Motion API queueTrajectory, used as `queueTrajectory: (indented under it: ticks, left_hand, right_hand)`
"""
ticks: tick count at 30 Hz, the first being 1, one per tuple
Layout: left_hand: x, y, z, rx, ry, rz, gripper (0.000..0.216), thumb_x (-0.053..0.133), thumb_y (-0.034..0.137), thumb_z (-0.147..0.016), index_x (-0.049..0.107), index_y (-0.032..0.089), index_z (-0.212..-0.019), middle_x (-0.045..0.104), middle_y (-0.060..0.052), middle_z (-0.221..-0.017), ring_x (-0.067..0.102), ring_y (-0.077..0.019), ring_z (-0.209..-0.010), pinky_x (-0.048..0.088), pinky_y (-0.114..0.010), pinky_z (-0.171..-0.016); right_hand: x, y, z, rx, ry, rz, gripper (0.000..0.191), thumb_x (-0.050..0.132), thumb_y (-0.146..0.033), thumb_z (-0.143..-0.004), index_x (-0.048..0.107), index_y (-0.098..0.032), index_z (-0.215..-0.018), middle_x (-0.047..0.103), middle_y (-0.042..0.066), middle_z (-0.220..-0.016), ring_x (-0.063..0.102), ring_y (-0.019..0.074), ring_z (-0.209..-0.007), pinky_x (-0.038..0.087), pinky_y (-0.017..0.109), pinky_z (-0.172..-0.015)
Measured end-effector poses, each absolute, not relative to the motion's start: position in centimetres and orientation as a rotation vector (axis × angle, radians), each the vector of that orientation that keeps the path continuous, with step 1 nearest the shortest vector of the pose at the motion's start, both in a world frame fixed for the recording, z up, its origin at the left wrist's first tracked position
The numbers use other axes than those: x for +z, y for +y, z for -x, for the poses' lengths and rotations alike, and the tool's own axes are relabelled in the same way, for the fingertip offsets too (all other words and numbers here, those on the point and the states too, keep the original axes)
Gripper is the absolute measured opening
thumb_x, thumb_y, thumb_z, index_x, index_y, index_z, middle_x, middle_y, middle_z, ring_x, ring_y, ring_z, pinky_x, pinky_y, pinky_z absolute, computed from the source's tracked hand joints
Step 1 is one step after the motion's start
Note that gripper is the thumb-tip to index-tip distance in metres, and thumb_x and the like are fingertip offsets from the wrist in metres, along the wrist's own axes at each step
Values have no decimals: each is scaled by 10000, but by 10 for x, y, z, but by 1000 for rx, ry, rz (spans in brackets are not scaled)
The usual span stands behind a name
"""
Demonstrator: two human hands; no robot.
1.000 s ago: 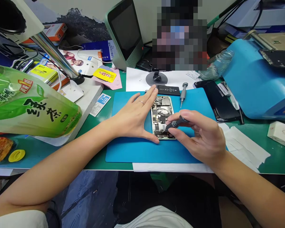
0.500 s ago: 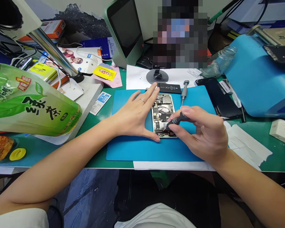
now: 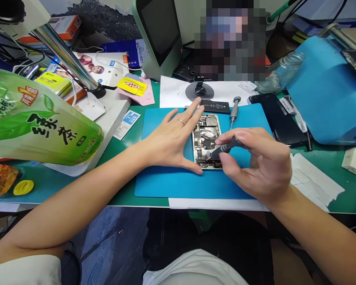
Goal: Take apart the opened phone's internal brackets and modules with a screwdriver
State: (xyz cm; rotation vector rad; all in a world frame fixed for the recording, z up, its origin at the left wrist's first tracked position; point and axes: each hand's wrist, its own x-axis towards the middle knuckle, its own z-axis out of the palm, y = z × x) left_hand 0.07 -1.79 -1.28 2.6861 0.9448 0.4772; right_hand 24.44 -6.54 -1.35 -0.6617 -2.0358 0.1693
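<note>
An opened smartphone point(image 3: 208, 136) lies on a blue mat point(image 3: 166, 182), its inner parts bare. My left hand point(image 3: 170, 142), a ring on one finger, rests along the phone's left side with fingers spread; the thumb reaches its lower corner and the fingertips its upper left. My right hand point(image 3: 261, 162) pinches dark tweezers point(image 3: 215, 152), whose thin tip points down at the lower part of the phone. A black phone battery point(image 3: 216, 107) lies just beyond the phone. Close by is a grey screwdriver point(image 3: 234, 109).
Left stand a green tea bottle point(image 3: 41, 118) and a metal lamp post point(image 3: 68, 55). A screen device point(image 3: 158, 35) is at the back. To the right are a dark phone panel point(image 3: 280, 118), a glass jar point(image 3: 284, 71), a blue machine point(image 3: 323, 95) and white paper point(image 3: 314, 178).
The whole view has shifted slightly. My right hand has tilted a little, with the tweezers still at the lower part of the phone. My left hand stays spread beside it.
</note>
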Motion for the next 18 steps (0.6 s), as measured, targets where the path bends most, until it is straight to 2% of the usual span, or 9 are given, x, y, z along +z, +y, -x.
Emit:
queueTrajectory:
  ticks: [2, 6, 8, 11, 15, 18]
  left_hand:
    - [-13, -18, -1, 476, 946, -2686, 1430, 651, 927, -714, 24, 93, -1692, 9, -294, -1743, 76, -428, -1644, 155, -665, -1295]
    - [-14, -17, -1, 478, 939, -2679, 1426, 647, 930, -711, 14, 116, -1696, 14, -273, -1751, 64, -433, -1643, 144, -679, -1292]
    - [-14, -16, -1, 486, 933, -2674, 1429, 659, 923, -708, 10, 121, -1697, 18, -272, -1751, 64, -450, -1639, 141, -691, -1287]
    - [-15, -16, -1, 500, 926, -2676, 1429, 678, 910, -705, 3, 133, -1697, 17, -269, -1753, 71, -460, -1636, 141, -694, -1284]
    - [-15, -17, -1, 494, 935, -2691, 1429, 683, 902, -710, 12, 110, -1694, 9, -278, -1751, 71, -448, -1639, 143, -676, -1293]
    - [-14, -17, -1, 489, 941, -2689, 1435, 680, 911, -703, 20, 110, -1694, 11, -278, -1750, 77, -447, -1639, 138, -673, -1296]
  right_hand:
    - [-15, -67, -245, 224, -2001, 688, 777, 723, -88, -851, 493, -417, -1517, 760, 49, -1216, 759, 329, -1099, 695, 528, -830]
    - [-17, -67, -244, 244, -1982, 640, 841, 805, -92, -787, 518, -400, -1516, 763, 49, -1162, 774, 315, -1037, 703, 494, -827]
    - [-16, -67, -243, 233, -1977, 645, 833, 787, -71, -790, 523, -393, -1512, 768, 46, -1150, 776, 302, -1032, 699, 482, -843]
    - [-16, -69, -242, 262, -1983, 684, 800, 733, -76, -821, 506, -384, -1524, 769, 48, -1182, 772, 303, -1062, 692, 495, -864]
    - [-17, -70, -242, 289, -1988, 672, 855, 776, -63, -784, 501, -383, -1528, 761, 50, -1201, 769, 294, -1056, 691, 477, -860]
    - [-20, -70, -243, 306, -1979, 710, 842, 701, -34, -810, 476, -369, -1549, 717, 67, -1315, 761, 295, -1086, 694, 474, -844]
